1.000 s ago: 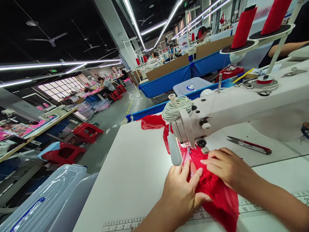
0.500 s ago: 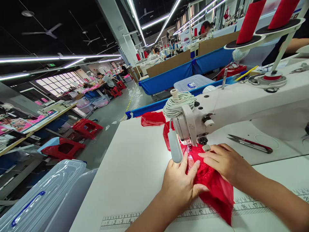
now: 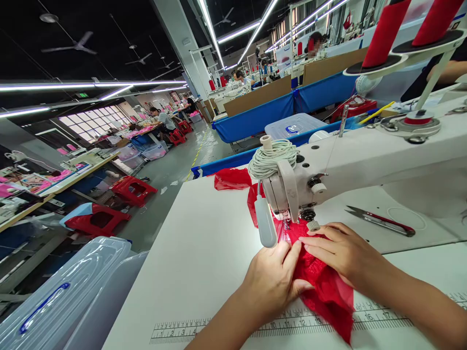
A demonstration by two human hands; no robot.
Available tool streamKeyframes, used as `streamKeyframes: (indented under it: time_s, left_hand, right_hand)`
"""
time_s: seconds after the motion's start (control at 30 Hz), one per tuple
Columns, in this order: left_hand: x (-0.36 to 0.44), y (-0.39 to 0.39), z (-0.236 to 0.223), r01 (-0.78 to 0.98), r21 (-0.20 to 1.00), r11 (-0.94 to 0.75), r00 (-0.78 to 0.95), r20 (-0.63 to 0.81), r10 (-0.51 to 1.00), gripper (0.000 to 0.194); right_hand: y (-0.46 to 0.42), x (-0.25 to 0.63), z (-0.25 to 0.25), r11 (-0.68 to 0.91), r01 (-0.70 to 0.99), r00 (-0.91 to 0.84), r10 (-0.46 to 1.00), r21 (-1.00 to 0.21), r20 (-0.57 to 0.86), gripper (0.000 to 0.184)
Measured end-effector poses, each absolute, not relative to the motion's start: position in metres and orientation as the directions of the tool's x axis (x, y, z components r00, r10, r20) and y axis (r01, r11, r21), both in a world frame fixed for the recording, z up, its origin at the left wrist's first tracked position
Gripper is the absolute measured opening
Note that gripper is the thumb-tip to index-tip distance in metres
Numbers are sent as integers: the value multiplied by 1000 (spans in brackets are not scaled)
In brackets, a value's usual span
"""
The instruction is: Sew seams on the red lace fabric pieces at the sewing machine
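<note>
A piece of red lace and sheer fabric [image 3: 324,291] lies under the needle of a white sewing machine [image 3: 350,165]. My left hand [image 3: 272,277] is closed on its left edge, just in front of the needle, the fingertips bent into the cloth and partly hidden. From the right, my right hand [image 3: 337,250] grips the lace with bent fingers, its thumb hidden beneath. The two hands' fingertips nearly meet. Close above my left fingers hangs a small grey-white lamp [image 3: 265,221]. Behind the needle, more red fabric [image 3: 231,180] trails towards the far table edge.
Thread snips [image 3: 381,221] with red handles lie right of my right hand. A printed ruler [image 3: 182,331] runs along the near edge of the white table [image 3: 189,253]. Red thread cones [image 3: 383,36] stand upper right. A lidded plastic bin [image 3: 73,287] is at lower left, with red stools [image 3: 133,189] beyond.
My left fingers have drawn back a little from the needle and bent more, bunching the cloth's left edge. My right hand has barely moved. The view has shifted slightly.
</note>
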State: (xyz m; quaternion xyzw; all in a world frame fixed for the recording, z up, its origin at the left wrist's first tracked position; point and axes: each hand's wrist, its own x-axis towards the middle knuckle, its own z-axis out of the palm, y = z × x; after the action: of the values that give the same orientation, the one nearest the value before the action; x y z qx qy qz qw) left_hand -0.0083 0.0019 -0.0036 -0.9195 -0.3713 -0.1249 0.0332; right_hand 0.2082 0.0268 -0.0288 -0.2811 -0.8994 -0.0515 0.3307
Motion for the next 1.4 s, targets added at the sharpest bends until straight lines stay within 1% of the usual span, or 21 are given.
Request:
streamKeyframes:
  time_s: [0.07,0.17,0.23,0.3,0.4,0.53,0.67,0.87,1.03,1.13,1.23,1.4]
  left_hand:
    - [-9,2,-5,696,19,-718,688,269,674,76]
    - [-12,0,-5,702,-32,-712,687,295,664,73]
    - [-15,0,-3,700,-55,-712,694,289,660,70]
    - [-19,0,1,696,-47,-717,700,269,662,63]
    - [-24,1,7,704,-4,-710,691,235,684,54]
    - [-24,2,10,714,29,-699,682,197,705,50]
    - [-20,1,4,706,26,-708,688,210,695,52]
    - [-19,-2,-3,708,-16,-706,688,244,684,55]
    - [-18,-3,-3,712,-54,-700,685,274,676,57]
    - [-17,-3,-6,720,-70,-691,678,287,677,59]
    - [-18,-2,-8,728,-75,-682,671,287,684,60]
    - [-17,0,-8,732,-80,-676,663,312,681,59]
  right_hand:
    - [27,208,-29,838,538,-616,467,-94,634,37]
    - [26,208,-32,836,539,-605,471,-106,642,38]
    - [26,208,-34,831,546,-609,478,-103,632,38]
    - [26,207,-36,831,548,-619,480,-94,622,36]
    - [26,205,-37,837,540,-627,471,-91,621,35]
    - [27,205,-35,837,537,-622,476,-103,622,37]
    - [27,207,-33,833,541,-616,486,-116,620,36]
    - [26,208,-31,819,554,-593,516,-151,619,36]
    - [26,208,-28,824,553,-592,495,-126,637,37]
    - [27,208,-29,825,553,-592,491,-121,639,34]
    - [29,208,-31,817,562,-590,508,-133,627,33]
    - [30,208,-32,811,565,-588,526,-154,614,37]
